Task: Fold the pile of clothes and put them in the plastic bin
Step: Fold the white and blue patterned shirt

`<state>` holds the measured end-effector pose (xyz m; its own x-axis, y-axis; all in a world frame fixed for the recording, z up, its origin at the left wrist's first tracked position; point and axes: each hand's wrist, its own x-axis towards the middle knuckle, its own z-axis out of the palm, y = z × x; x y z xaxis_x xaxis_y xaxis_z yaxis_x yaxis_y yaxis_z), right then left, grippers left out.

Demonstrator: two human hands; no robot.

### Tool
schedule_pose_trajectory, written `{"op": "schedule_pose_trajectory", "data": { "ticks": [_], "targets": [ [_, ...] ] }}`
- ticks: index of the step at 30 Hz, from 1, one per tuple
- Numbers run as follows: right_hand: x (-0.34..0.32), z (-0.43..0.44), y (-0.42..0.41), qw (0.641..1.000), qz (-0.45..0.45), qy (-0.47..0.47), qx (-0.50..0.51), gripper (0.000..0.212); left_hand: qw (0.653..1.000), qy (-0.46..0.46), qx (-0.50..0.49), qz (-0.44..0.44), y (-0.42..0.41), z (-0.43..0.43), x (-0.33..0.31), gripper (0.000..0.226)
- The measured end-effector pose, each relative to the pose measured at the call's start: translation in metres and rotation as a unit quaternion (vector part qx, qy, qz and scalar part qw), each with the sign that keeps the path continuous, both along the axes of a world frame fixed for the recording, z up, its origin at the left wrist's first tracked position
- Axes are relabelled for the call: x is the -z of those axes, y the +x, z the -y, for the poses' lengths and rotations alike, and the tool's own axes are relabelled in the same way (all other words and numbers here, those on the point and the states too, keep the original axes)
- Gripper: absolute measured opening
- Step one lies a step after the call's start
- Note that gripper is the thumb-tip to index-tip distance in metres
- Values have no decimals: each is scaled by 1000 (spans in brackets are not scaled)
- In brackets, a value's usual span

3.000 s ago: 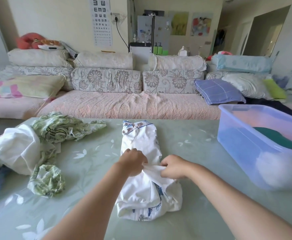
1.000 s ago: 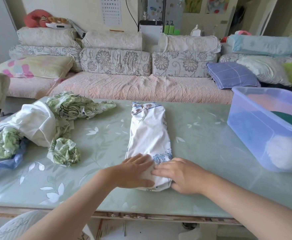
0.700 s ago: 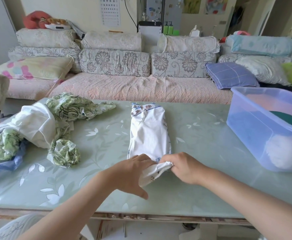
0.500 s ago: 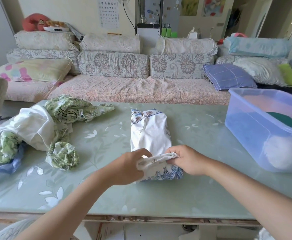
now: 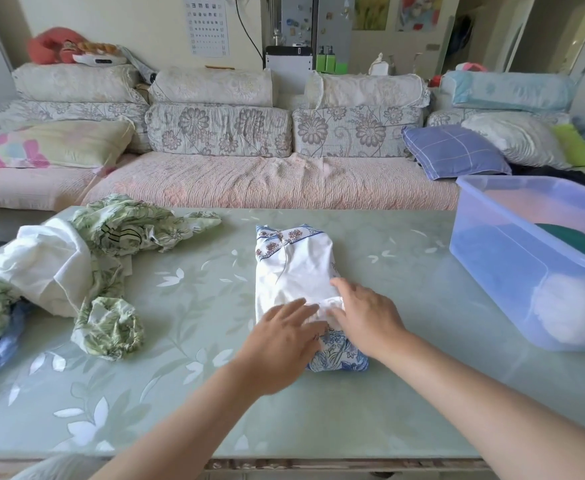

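Your left hand (image 5: pixel 284 344) and right hand (image 5: pixel 367 320) lie flat, fingers spread, pressing the near end of the folded white garment with blue floral trim (image 5: pixel 294 271), which lies mid-surface (image 5: pixel 197 296). The translucent blue plastic bin (image 5: pixel 491 258) sits at the right edge and the crumpled green-and-white clothes pile (image 5: pixel 76 265) at the left edge.

Domestic living room.
Cushioned sofa (image 5: pixel 270 181), loose pillows (image 5: pixel 453 150), magnet-covered fridge (image 5: pixel 332 29) and wall pictures (image 5: pixel 370 12) behind the table (image 5: pixel 318 417).

Eye chart (image 5: pixel 209 24), on the wall behind the sofa: rows of E-shaped marks turned in varying directions, growing smaller row by row toward the bottom, with the top of the sheet cut off by the frame edge; any finer print on it is too small to read.
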<state>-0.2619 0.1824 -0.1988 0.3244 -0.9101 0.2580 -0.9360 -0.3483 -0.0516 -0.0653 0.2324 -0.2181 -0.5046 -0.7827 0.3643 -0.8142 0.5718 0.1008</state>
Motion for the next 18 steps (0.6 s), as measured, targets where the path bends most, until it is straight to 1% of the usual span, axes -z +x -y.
{"op": "schedule_pose_trajectory", "data": {
  "ticks": [2, 3, 4, 5, 7, 9, 10, 12, 13, 14, 16, 18],
  "targets": [
    [2, 3, 2, 996, -30, -81, -21, 43, 995, 78, -39, 41, 3, 2, 12, 57],
    [4, 5, 2, 990, -27, -124, -63, 41, 991, 111, -53, 46, 6, 4, 17, 64],
    [7, 5, 2, 982, -17, -146, -121, 40, 989, 126, -64, 48, 9, 6, 20, 68],
    [13, 6, 0, 974, -19, -141, -177, 43, 987, 131, -74, 49, 11, 8, 22, 68],
    [27, 4, -5, 968, -48, -49, -240, 58, 986, 137, -88, 35, 17, 11, 25, 71],
    [35, 5, -11, 968, -72, 54, -233, 72, 981, 155, -112, 20, 24, 14, 28, 73],
    [36, 7, -14, 971, -79, 86, -211, 77, 978, 163, -126, 19, 27, 17, 29, 70],
    [34, 10, -17, 975, -98, 99, -175, 84, 974, 161, -155, 21, 31, 22, 26, 59],
    [33, 11, -19, 977, -102, 100, -161, 85, 977, 132, -164, 15, 32, 23, 24, 56],
    [32, 11, -19, 980, -92, 93, -148, 84, 984, 83, -160, 5, 32, 23, 23, 54],
    [34, 6, -19, 989, -47, 39, -138, 69, 989, 10, -147, -17, 31, 21, 22, 46],
    [38, 4, -17, 990, -6, -16, -137, 53, 984, 14, -167, -58, 32, 22, 22, 36]
  ]
}}
